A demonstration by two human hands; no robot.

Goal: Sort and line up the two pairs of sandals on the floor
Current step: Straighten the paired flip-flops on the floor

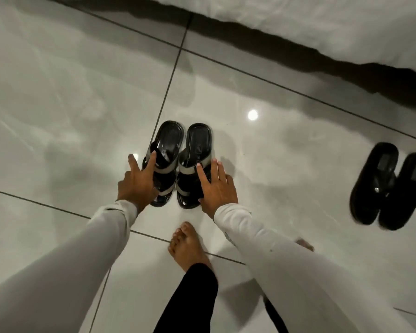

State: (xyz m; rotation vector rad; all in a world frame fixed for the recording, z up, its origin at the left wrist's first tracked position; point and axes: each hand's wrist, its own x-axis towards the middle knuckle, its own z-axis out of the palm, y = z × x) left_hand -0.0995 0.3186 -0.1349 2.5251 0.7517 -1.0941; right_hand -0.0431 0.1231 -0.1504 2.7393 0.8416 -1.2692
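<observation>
Two black sandals with grey straps stand side by side on the tiled floor, toes towards me: the left sandal (167,145) and the right sandal (197,145). My left hand (137,182) lies on the left sandal's outer side with fingers spread, one fingertip on its grey strap. My right hand (216,186) rests flat on the right sandal's outer edge, fingers straight and apart. Neither hand is closed round a sandal. A second pair, all-black sandals (389,188), sits together at the far right, slightly blurred.
My bare left foot (187,246) stands just behind the grey-strapped pair, and toes of my other foot (305,243) peek past my right sleeve. White bedding (322,22) hangs along the top, with dark shadow under it. Glossy floor tiles (58,116) spread out to the left.
</observation>
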